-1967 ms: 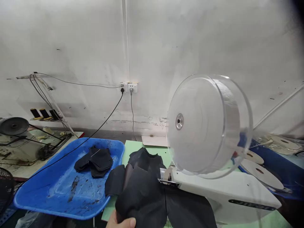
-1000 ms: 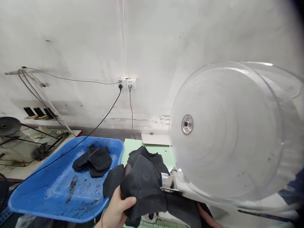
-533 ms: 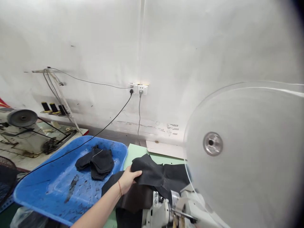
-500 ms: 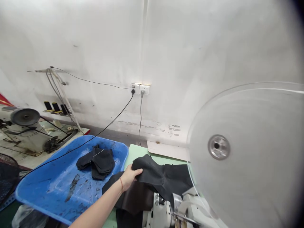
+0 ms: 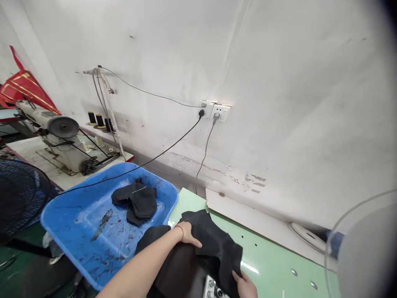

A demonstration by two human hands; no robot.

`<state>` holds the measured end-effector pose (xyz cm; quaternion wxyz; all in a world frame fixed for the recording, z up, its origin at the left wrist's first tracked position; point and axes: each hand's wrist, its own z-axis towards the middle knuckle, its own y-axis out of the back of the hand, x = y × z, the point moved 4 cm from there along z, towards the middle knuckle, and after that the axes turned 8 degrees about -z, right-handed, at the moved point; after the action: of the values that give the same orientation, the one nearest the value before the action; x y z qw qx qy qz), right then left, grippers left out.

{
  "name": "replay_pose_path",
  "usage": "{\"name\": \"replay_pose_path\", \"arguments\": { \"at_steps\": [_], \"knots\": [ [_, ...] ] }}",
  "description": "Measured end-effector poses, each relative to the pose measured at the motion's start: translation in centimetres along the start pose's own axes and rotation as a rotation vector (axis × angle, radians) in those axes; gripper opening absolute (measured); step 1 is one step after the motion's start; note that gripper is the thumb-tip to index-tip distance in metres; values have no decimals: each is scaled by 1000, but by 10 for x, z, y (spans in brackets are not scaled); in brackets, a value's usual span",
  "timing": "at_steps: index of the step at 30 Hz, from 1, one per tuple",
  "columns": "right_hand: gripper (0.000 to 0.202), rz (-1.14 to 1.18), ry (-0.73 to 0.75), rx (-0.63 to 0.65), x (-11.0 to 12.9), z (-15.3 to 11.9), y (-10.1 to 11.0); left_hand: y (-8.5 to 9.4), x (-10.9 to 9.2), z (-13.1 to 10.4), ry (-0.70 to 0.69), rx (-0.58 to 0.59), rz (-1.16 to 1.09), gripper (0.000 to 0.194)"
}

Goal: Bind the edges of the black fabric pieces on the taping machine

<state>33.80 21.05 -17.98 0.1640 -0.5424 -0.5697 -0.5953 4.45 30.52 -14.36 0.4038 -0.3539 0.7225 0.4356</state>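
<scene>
My left hand (image 5: 188,235) grips the left part of a black leather-like piece (image 5: 209,231), its thumb on top and its other fingers partly hidden. Low in the picture, my right hand (image 5: 245,285) pinches the same piece at its lower right edge. The piece sags and folds between my hands. Under my left forearm lies a dark brown glossy sheet (image 5: 180,269), with another black piece (image 5: 151,238) to its left. Part of a sewing machine head (image 5: 212,287) shows at the bottom edge, close below the held piece.
Left of the pale green table (image 5: 269,258) stands a blue tub (image 5: 77,211) holding stacked black pieces (image 5: 139,203). A power cord (image 5: 167,150) crosses above it. Another sewing machine (image 5: 63,136) and a fan (image 5: 23,198) are further left. A clear disc (image 5: 366,252) is at right.
The view has shifted, so the tub sits further right and the clear disc lower right. My right hand has come into view on the black piece, which is now more bent.
</scene>
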Motion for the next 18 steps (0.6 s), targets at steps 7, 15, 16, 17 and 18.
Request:
{"name": "replay_pose_path", "arguments": {
  "at_steps": [7, 15, 16, 17, 18],
  "knots": [
    [38, -177, 10, -44, -2, -1, -4, 13, -14, -38, -220, 253, 243, 27],
    [41, -183, 126, -25, 1, -18, -11, 74, -9, -95, -416, 251, 357, 20],
    [40, -165, 174, 6, 9, -23, -15, 84, -5, -100, -406, 225, 367, 21],
    [39, -145, 225, 46, 18, -28, -20, 92, -2, -105, -387, 203, 371, 20],
    [38, -126, 276, 91, 28, -34, -25, 98, 0, -108, -363, 186, 368, 18]
  ]
}}
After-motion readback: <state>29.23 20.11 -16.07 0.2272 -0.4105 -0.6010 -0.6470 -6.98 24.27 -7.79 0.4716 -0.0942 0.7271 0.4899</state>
